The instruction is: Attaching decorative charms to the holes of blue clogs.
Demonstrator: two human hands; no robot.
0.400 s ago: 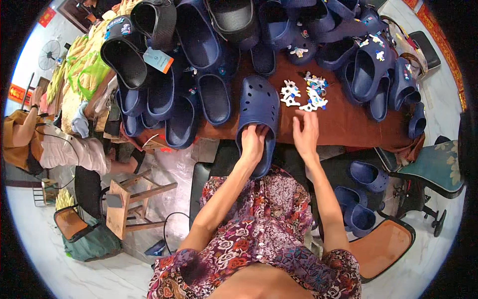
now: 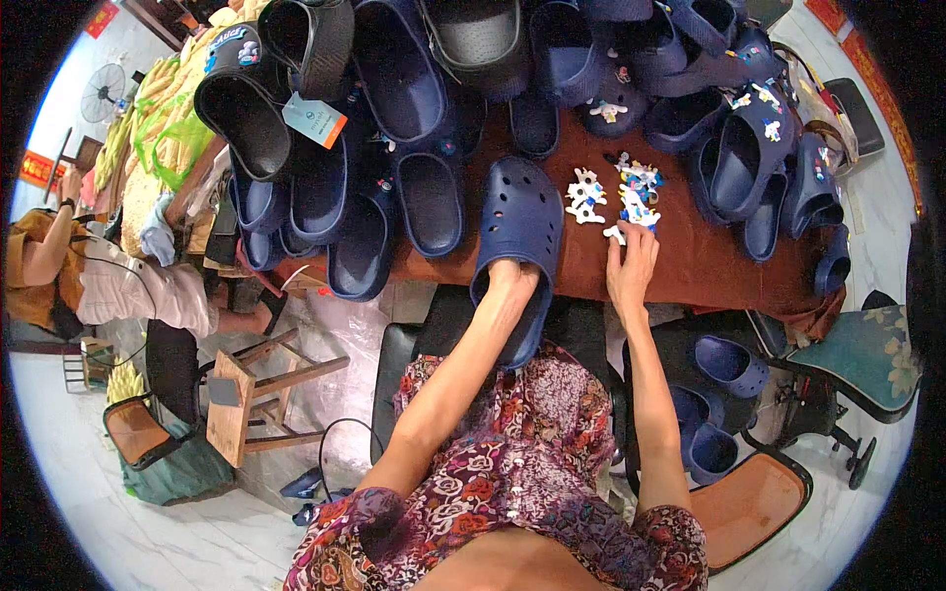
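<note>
A navy clog (image 2: pixel 519 212) with round holes in its upper lies at the table's front edge, toe pointing away and heel overhanging. My left hand (image 2: pixel 514 283) reaches inside it through the foot opening and holds it; the fingers are hidden under the upper. To the right, my right hand (image 2: pixel 633 268) pinches at a small white shoe charm (image 2: pixel 615 234) at the near end of a charm pile (image 2: pixel 641 192), white with blue and yellow bits. A second, smaller cluster of white charms (image 2: pixel 585 195) sits between that pile and the clog.
Navy and black clogs crowd the back and both sides of the brown-covered table (image 2: pixel 591 276). A tag (image 2: pixel 314 120) hangs from a black clog. More navy clogs (image 2: pixel 729 364) lie below right, by an office chair (image 2: pixel 852 360). A wooden stool (image 2: pixel 232 409) and another person (image 2: pixel 128 281) are at left.
My left hand has pushed deeper into the clog, so its fingers no longer show. My right hand has come down onto the near end of the charm pile. The view has shifted slightly.
</note>
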